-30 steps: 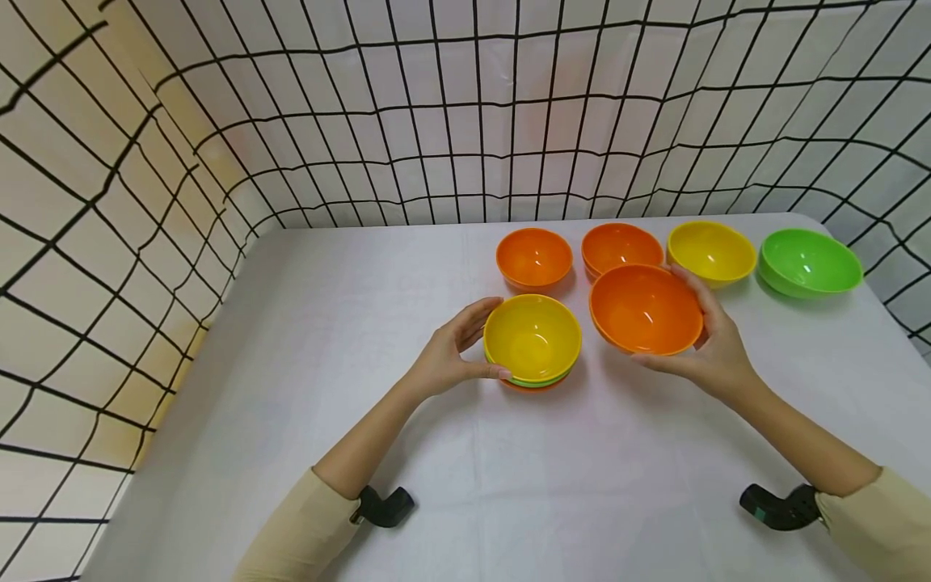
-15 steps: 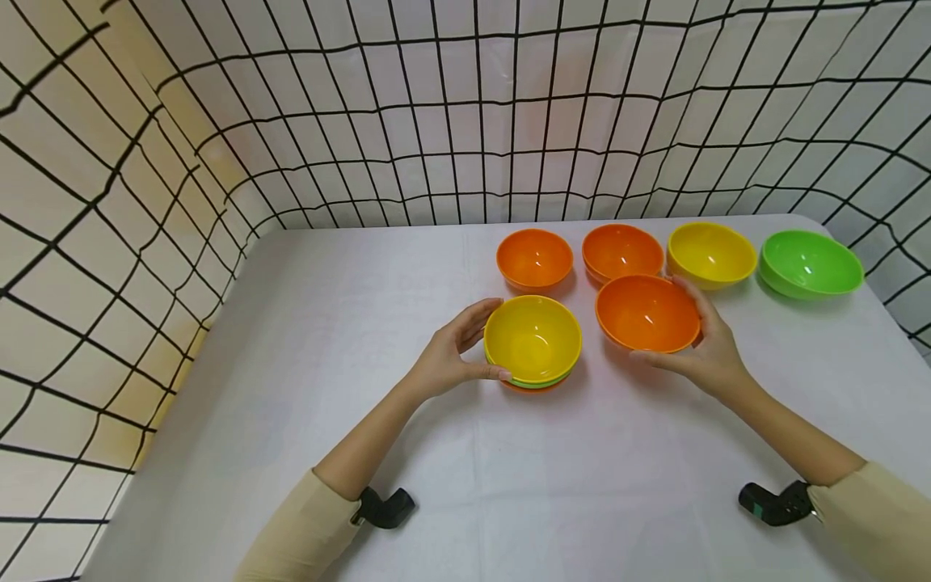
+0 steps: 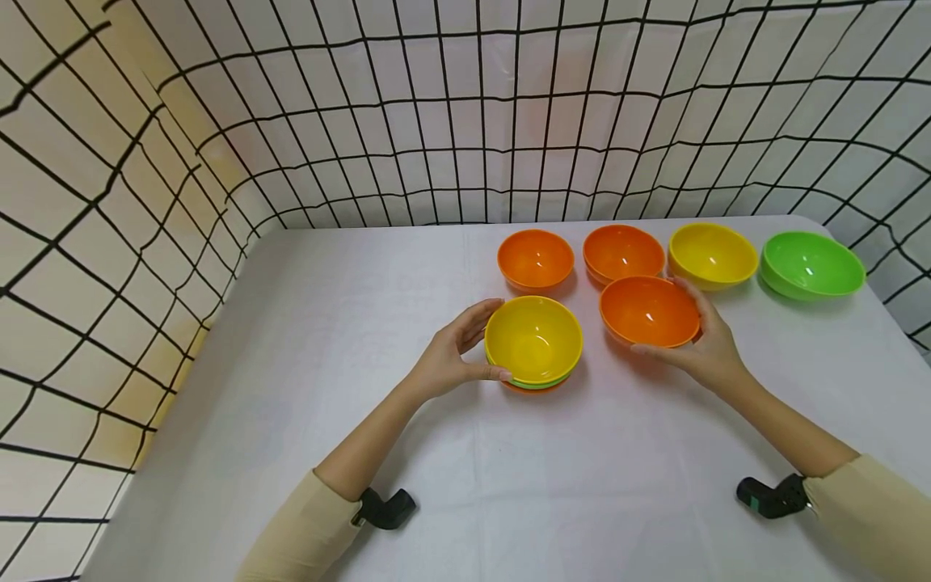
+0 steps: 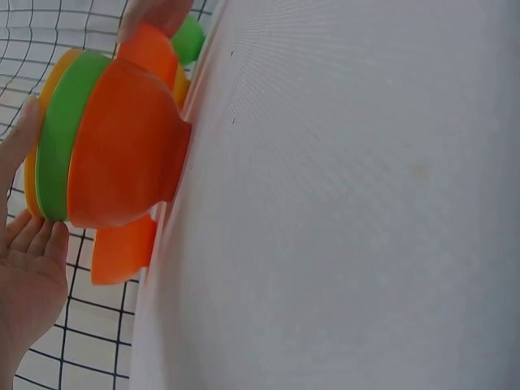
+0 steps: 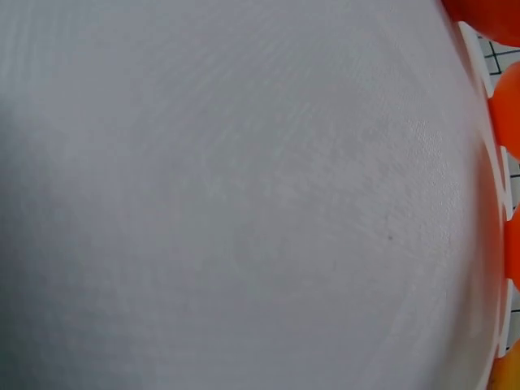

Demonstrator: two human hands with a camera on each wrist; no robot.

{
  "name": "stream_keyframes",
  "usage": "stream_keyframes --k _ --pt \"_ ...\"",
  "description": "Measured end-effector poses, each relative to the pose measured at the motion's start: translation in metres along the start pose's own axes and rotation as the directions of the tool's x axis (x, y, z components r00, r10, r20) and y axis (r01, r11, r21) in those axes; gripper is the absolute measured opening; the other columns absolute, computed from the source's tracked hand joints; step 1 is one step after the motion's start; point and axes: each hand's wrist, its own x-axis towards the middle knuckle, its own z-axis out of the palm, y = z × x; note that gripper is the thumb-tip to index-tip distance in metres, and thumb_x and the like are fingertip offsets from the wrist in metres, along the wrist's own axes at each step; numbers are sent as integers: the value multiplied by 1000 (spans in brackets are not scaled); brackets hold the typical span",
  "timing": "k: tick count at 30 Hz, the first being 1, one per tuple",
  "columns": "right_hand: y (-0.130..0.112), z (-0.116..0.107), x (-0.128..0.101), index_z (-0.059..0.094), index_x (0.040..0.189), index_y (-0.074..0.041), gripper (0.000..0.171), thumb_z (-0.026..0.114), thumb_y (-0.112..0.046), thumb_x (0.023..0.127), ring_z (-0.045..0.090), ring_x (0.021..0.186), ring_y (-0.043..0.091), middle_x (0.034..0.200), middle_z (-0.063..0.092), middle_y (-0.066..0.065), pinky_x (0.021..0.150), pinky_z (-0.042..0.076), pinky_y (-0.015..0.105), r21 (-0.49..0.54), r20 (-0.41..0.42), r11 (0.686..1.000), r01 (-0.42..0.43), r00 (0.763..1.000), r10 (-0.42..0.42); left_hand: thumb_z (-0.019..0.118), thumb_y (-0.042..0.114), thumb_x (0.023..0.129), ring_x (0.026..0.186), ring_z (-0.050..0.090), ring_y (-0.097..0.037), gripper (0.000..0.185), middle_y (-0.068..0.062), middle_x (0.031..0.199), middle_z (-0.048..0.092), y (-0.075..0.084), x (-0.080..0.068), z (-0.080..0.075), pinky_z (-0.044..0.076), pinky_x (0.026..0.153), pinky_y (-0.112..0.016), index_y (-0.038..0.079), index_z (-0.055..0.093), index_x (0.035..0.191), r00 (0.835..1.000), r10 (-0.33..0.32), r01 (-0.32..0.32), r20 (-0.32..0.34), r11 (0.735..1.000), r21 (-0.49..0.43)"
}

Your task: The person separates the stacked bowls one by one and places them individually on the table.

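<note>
You see a smooth, pale grey-white worktop [image 5: 244, 195] nearly throughout; at its edge show three rounded orange bowls [image 5: 511, 112], partly cut off, a yellow-orange curved piece [image 5: 509, 374] and thin black grid lines [image 5: 496, 55]. Places relative to your fingers can't be told.

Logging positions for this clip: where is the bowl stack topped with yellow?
In the head view, the stack stands on the table just right of centre, between the left hand and the orange bowl in the right hand.

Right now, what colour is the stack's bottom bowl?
The bottom bowl is orange, clearest in the left wrist view.
</note>
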Motion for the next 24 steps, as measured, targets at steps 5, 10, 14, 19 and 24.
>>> stream_keyframes --k 5,10,14,19,24 --pt "3 1 2 20 147 -12 100 82 -9 68 31 131 28 149 29 11 106 36 38 -14 14 999 -37 999 37 81 9 68 132 36 -11 87 1 145 38 0 0 0 33 107 -25 14 35 141 1000 8 -8 3 1000 6" --pt "6 3 4 19 147 -13 101 82 -10 69 30 131 30 149 28 11 105 35 47 -22 21 999 -45 999 45 81 9 68 132 36 -9 87 2 144 38 -1 0 -1 33 106 -23 14 35 141 1000 15 -15 4 1000 2" --pt "7 3 5 18 147 -13 101 82 -11 69 30 131 30 149 27 10 104 34 52 -25 21 999 -41 999 42 81 8 68 131 36 -8 87 2 144 38 -2 0 -1 33 106 -22 14 35 141 1000 14 -14 2 1000 -2" --pt "8 4 5 19 147 -14 102 82 -12 68 30 131 31 150 27 11 106 34 49 -27 25 999 -23 999 24 80 5 68 132 36 -11 86 -1 145 38 1 1 -1 33 107 -24 11 35 141 1000 13 -13 4 1000 -6" --pt "11 4 5 19 147 -12 102 82 -11 68 31 129 32 148 28 15 109 33 35 -35 30 999 4 1000 -3 78 0 70 134 35 -18 85 -9 145 36 22 -2 -2 32 108 -28 3 33 141 1000 -7 7 11 1000 1"
